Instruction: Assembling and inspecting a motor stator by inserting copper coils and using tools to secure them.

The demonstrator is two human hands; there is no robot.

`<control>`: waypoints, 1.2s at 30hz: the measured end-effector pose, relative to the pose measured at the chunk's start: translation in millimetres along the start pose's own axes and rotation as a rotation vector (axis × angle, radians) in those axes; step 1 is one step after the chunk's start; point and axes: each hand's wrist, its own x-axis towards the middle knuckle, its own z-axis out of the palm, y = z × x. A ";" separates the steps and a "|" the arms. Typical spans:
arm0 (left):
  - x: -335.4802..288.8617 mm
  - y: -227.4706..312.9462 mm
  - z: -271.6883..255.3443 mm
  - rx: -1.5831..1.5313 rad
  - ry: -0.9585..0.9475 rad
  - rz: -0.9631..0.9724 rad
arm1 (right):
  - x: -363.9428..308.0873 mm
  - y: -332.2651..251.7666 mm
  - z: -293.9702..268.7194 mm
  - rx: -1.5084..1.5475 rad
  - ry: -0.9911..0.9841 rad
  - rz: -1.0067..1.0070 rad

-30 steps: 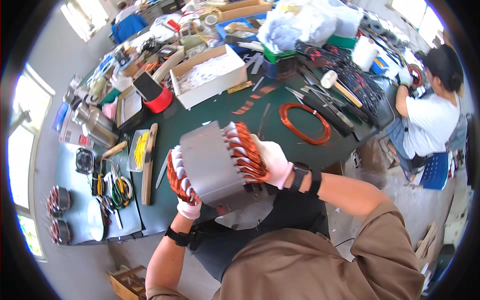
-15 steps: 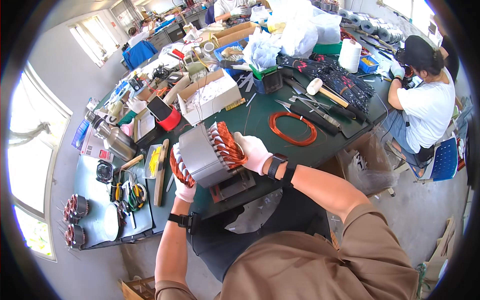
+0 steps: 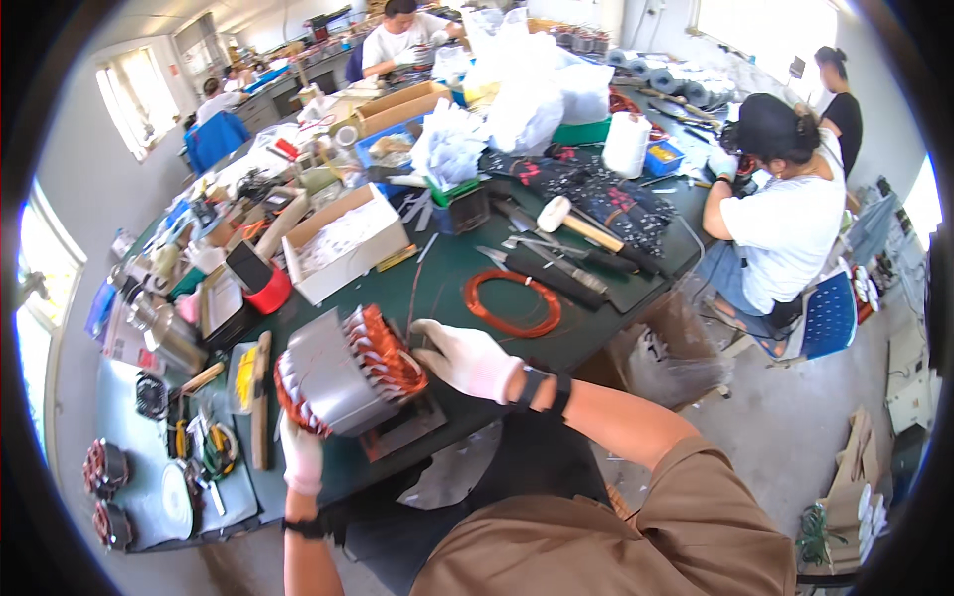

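A grey motor stator (image 3: 338,372) with orange-red copper windings and white slot liners at both ends lies on its side, tilted, at the table's near edge. Under it is a flat, dark metal stand (image 3: 405,429). My left hand (image 3: 301,457), in a white glove, grips the stator's near left end, its fingertips partly hidden by the windings. Beside the right-hand windings is my gloved right hand (image 3: 465,360), fingers curled and pressed together. A thin wire rises near its fingertips; what the fingers hold cannot be made out. A coil of copper-coloured wire (image 3: 512,303) lies beyond that hand.
Left of the stator are a wooden stick (image 3: 260,397), pliers (image 3: 217,447) and smaller stators (image 3: 106,467). Behind it stand a white open box (image 3: 346,243) and a phone on a red stand (image 3: 266,288). A mallet (image 3: 586,226) lies right; a co-worker (image 3: 780,214) sits beyond.
The view has swung right, so the table sits further left. My right hand has drawn slightly away from the windings, its fingers now curled. My left hand stays at the stator's left end.
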 end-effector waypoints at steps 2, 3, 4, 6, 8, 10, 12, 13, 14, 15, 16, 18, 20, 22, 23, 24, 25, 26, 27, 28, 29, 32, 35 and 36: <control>-29.5 41.8 6.7 0.560 -0.254 -0.064 | -16.5 9.5 -53.5 -0.247 0.103 -0.041; -49.9 49.9 14.5 0.676 -0.340 0.186 | -18.1 24.2 -81.0 -0.364 0.144 -0.008; -56.1 62.7 31.3 0.840 -0.426 0.369 | -21.9 49.3 -109.7 -0.437 0.215 -0.002; -71.1 48.1 55.3 1.039 -0.202 0.439 | -19.5 90.8 -165.6 -0.753 0.255 0.340; -73.6 35.4 64.0 1.109 -0.163 0.415 | -37.0 149.4 -206.6 -1.024 0.331 0.408; -76.5 42.9 97.6 1.041 -0.077 0.385 | -60.4 199.7 -236.5 -1.034 0.169 0.595; -74.0 43.4 115.4 1.027 -0.161 0.393 | -67.3 209.9 -255.0 -1.028 0.071 0.680; -72.0 44.2 118.3 0.998 -0.223 0.476 | -60.5 205.4 -260.7 -0.987 -0.005 0.765; -68.7 42.1 114.9 0.856 -0.374 0.484 | -54.8 205.4 -266.9 -0.936 -0.041 0.833; -68.3 43.8 102.5 0.779 -0.401 0.493 | -45.5 194.8 -259.2 -0.928 -0.073 0.779; -64.8 45.8 93.7 0.686 -0.440 0.519 | -40.9 188.6 -250.5 -1.038 -0.018 0.722; -51.7 64.4 51.1 0.881 -0.230 0.513 | -35.7 155.0 -234.4 -1.126 0.116 0.591; -37.0 79.4 1.1 1.235 0.161 0.398 | -54.2 150.0 -243.4 -1.033 0.176 0.516; -31.2 50.7 -58.5 1.336 0.466 0.269 | -63.4 144.3 -223.6 -0.299 0.227 0.593; -32.7 41.3 -80.2 1.368 0.437 0.133 | -52.2 70.6 -160.5 0.180 0.327 0.654; -29.2 36.9 -90.2 1.383 0.396 0.021 | -53.4 35.4 -117.0 0.306 0.413 0.616; -23.6 31.4 -94.2 1.332 0.402 0.060 | -57.4 16.1 -81.1 0.405 0.446 0.562; -24.2 31.6 -95.3 1.321 0.412 0.053 | -61.6 -1.5 -43.2 0.415 0.489 0.491; -22.7 34.5 -92.7 1.232 0.394 0.047 | -71.7 27.7 -14.6 0.431 0.505 0.330; -26.5 34.9 -94.9 1.150 0.381 0.028 | -76.3 30.6 -2.6 0.502 0.489 0.311; -34.5 33.0 -95.0 1.141 0.409 0.080 | -80.0 32.1 -7.7 0.418 0.421 0.260; -87.6 44.2 -94.9 0.978 0.471 0.245 | -94.2 17.9 -45.1 0.281 0.340 0.410; -138.7 60.1 -82.5 0.856 0.267 0.296 | -90.4 -26.6 -95.6 0.173 0.333 0.357; -144.9 65.5 -72.0 0.873 0.173 0.309 | -81.2 -43.3 -107.1 0.188 0.373 0.279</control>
